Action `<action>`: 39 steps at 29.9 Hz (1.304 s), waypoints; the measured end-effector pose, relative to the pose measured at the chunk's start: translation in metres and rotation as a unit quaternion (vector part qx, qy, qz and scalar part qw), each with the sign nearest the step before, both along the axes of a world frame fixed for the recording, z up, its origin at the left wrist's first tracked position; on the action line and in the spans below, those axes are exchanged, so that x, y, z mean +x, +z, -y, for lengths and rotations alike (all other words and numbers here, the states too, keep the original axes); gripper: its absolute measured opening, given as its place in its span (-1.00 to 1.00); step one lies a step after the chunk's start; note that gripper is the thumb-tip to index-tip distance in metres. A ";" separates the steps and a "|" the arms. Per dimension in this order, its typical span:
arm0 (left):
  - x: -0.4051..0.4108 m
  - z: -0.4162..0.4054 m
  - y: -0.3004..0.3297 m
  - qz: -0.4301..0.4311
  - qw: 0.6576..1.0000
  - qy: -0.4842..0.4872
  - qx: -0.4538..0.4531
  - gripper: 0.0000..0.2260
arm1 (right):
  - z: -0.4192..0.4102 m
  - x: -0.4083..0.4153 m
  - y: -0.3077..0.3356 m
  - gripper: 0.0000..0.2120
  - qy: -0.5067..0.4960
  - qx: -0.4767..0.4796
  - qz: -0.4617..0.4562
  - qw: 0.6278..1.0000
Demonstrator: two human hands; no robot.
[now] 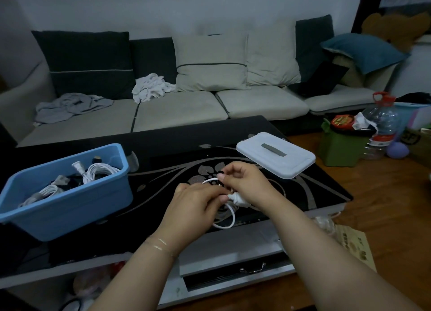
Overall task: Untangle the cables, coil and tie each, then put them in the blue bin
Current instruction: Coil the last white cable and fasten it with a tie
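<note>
A coiled white cable (pixel 227 220) with a white plug hangs between my hands over the black table (pixel 303 194). My left hand (pixel 196 203) grips the coil from the left. My right hand (pixel 245 182) pinches a small black tie (pixel 221 172) at the top of the coil. The blue bin (pixel 70 206) stands at the table's left and holds several coiled white cables (pixel 98 171) and some dark ones.
A white lid (pixel 275 154) lies on the table behind my right hand. A sofa with cushions and crumpled clothes runs along the back. On the floor to the right stand a green box (pixel 338 147) and a large clear water bottle (pixel 380 124).
</note>
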State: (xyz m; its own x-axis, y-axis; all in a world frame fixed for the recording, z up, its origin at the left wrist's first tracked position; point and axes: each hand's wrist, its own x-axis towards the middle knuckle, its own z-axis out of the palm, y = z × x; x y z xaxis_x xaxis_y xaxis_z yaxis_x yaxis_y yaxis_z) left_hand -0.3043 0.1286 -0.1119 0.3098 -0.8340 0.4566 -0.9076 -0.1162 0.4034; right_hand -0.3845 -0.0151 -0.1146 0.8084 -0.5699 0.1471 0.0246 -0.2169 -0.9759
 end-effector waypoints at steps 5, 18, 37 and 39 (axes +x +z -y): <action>-0.003 0.000 0.000 -0.037 0.999 0.012 0.016 -0.81 | -0.002 -0.005 0.003 -0.79 0.007 -0.067 -0.034 0.997; 0.002 -0.002 -0.001 -0.057 0.998 0.013 0.027 -0.70 | 0.002 -0.014 0.009 -0.60 0.047 -0.243 -0.196 0.949; 0.003 0.008 -0.016 -0.167 0.985 0.011 0.043 -0.89 | -0.022 -0.001 -0.008 -0.78 -0.102 -0.075 0.027 0.992; 0.005 0.010 -0.017 -0.183 0.982 0.004 0.046 -0.88 | -0.025 -0.001 -0.007 -0.78 -0.112 -0.074 0.029 0.991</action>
State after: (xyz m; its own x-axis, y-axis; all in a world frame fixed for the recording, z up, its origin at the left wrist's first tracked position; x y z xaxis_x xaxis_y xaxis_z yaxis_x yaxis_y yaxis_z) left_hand -0.2989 0.1188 -0.1287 0.4456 -0.8638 0.2352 -0.7022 -0.1743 0.6903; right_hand -0.3851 0.0097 -0.1219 0.6522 -0.7021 0.2858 0.0153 -0.3647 -0.9310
